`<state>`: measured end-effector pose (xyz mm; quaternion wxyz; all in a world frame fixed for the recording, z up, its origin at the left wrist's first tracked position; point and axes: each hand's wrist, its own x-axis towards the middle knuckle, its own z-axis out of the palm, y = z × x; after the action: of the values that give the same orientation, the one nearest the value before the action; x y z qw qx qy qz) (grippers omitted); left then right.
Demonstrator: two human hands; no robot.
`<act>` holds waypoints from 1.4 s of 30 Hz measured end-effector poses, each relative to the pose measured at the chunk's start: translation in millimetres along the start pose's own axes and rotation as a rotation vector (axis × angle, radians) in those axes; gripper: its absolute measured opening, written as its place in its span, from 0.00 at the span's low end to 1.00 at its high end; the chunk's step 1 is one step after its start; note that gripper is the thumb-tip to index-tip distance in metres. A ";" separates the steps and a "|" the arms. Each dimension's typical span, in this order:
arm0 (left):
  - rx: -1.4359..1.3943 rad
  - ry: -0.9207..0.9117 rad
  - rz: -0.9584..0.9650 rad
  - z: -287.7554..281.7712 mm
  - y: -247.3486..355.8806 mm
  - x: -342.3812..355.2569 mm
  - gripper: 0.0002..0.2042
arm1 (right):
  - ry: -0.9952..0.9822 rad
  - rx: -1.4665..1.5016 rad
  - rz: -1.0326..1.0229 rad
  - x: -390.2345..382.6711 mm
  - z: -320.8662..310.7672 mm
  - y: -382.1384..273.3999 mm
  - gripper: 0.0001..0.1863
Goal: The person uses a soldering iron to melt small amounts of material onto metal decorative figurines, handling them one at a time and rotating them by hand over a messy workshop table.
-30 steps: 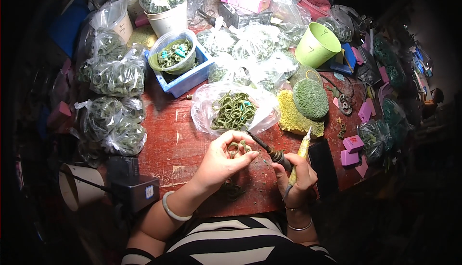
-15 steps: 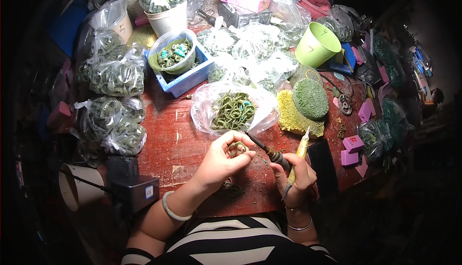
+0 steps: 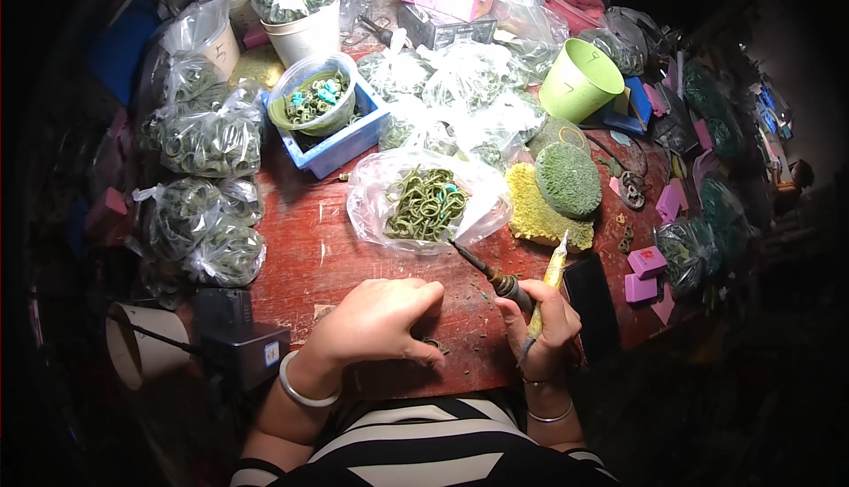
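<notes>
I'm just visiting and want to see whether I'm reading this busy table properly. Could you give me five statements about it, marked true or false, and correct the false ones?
1. The right hand holds a dark tool and a yellow tool. True.
2. The left hand is inside the open plastic bag. False: it is outside the bag, over the red table.
3. The open plastic bag has green loops in it. True.
4. The green bucket stands left of that bag. False: it stands farther right.
5. The round green pad lies over part of the yellow pad. True.
</notes>
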<state>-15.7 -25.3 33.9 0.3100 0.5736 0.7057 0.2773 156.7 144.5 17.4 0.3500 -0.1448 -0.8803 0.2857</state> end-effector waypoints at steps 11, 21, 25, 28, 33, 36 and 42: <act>0.167 -0.021 0.040 12.0 -0.5 -4.6 0.25 | 0.002 0.012 -0.004 1.6 0.6 -1.2 0.16; 0.120 0.372 -0.047 34.0 4.9 13.4 0.19 | -0.006 -0.006 -0.006 -0.3 0.8 -0.3 0.16; 0.047 0.324 -0.043 20.1 1.5 10.1 0.21 | -0.005 0.008 0.003 0.0 0.7 0.1 0.16; -0.032 -0.054 -0.052 -10.2 -2.7 1.0 0.22 | -0.006 0.006 0.004 0.9 -0.8 -0.8 0.16; 0.165 -0.190 -0.052 -5.7 -1.6 -4.4 0.17 | -0.019 0.005 0.006 1.6 -0.9 -1.8 0.16; 0.201 -0.181 -0.022 -1.6 -2.2 -7.5 0.14 | -0.017 -0.007 0.005 1.8 0.1 -2.2 0.16; 0.185 -0.174 0.039 3.8 -0.5 -4.8 0.10 | -0.007 -0.010 0.002 1.6 0.6 -1.0 0.16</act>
<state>-12.4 -29.9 31.6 0.3104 0.6352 0.6875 0.1659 155.1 144.2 18.4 0.3461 -0.1464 -0.8827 0.2823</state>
